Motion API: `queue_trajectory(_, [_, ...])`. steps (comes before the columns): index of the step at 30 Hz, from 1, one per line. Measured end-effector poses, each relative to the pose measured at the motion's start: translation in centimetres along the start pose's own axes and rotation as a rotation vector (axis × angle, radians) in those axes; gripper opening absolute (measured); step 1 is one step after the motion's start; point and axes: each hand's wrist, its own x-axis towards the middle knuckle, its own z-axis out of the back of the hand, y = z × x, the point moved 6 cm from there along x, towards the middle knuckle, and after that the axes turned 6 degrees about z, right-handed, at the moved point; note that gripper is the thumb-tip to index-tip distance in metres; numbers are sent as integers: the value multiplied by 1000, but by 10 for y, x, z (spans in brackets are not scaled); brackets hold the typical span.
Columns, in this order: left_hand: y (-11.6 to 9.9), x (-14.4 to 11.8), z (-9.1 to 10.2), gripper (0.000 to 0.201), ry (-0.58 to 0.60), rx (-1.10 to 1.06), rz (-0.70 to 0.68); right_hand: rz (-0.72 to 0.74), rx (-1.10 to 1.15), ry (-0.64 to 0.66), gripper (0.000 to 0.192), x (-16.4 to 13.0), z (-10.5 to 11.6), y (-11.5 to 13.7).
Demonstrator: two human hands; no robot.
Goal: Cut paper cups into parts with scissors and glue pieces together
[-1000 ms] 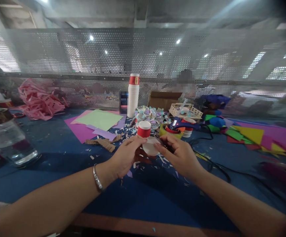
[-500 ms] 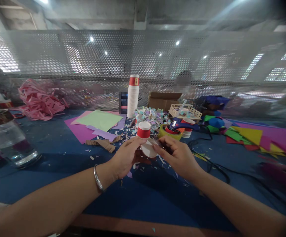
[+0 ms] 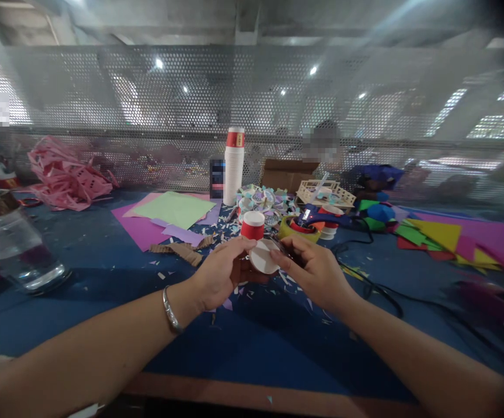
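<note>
Both hands meet at centre, just above the blue surface (image 3: 104, 255). Left hand (image 3: 217, 276) grips a small white paper cup (image 3: 263, 257), tipped on its side with the round white bottom facing the camera; thumb and fingertips rest on its upper edge. Right hand (image 3: 317, 270) is closed on a thin dark tool (image 3: 280, 247), pinched between thumb and forefinger with the tip at the cup's upper right edge; tool type too small to tell. A silver bangle (image 3: 170, 310) sits on the left wrist.

Just behind the cup stands a small red cup with a white top (image 3: 252, 225), upright. Paper scraps (image 3: 252, 290) litter the surface under and around the hands. Behind the right hand: a yellow-green tape roll (image 3: 298, 231), and a blue glue gun (image 3: 321, 217) with a black cord (image 3: 378, 290) trailing right.

Farther back: a tall stack of white paper cups (image 3: 233, 168) with a red band at the top, a cardboard box (image 3: 287, 173) and a small wooden lattice basket (image 3: 326, 194). Back left: green and purple paper sheets (image 3: 169, 212), torn corrugated card (image 3: 182, 251) and a heap of pink punched paper (image 3: 67, 174). Far left: a clear glass jar (image 3: 14, 244). Right side: coloured paper pieces (image 3: 443, 235). A perforated metal screen (image 3: 147, 116) runs along the back of the surface.
</note>
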Motion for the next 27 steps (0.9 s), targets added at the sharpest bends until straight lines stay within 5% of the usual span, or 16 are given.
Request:
queue_trajectory(8, [-5,-6,-7,15,131,19,-53,23,30,-64,32,0,6,4])
queue_trajectory(27, [-19,-8,-1,4,63,-103,-141,-38,99,-30,36,-1,6,3])
